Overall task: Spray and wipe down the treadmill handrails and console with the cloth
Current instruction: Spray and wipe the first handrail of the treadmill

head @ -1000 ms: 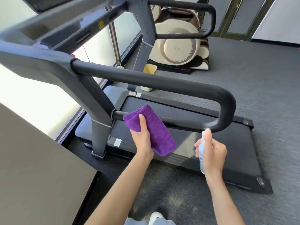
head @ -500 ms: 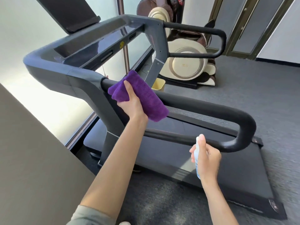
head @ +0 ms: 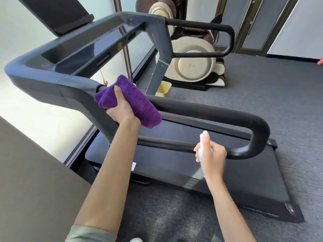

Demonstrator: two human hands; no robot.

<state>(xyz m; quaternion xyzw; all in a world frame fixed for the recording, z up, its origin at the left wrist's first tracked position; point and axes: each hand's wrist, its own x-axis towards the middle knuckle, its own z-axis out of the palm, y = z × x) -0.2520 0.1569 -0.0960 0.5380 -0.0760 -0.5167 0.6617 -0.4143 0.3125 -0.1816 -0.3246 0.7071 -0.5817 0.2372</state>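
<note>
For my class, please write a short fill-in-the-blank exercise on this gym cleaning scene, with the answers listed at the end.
1. The left hand presses a cloth of ______ colour onto the near handrail.
2. The right hand holds a spray ______.
3. Beyond the treadmill, beside the massage chair, stands a small ______ bin.
4. The floor is covered in grey ______.

Answers: purple; bottle; yellow; carpet

Both arms reach forward (bare forearms), left hand (head: 122, 109) and right hand (head: 214, 158) each curled in a grip.
</note>
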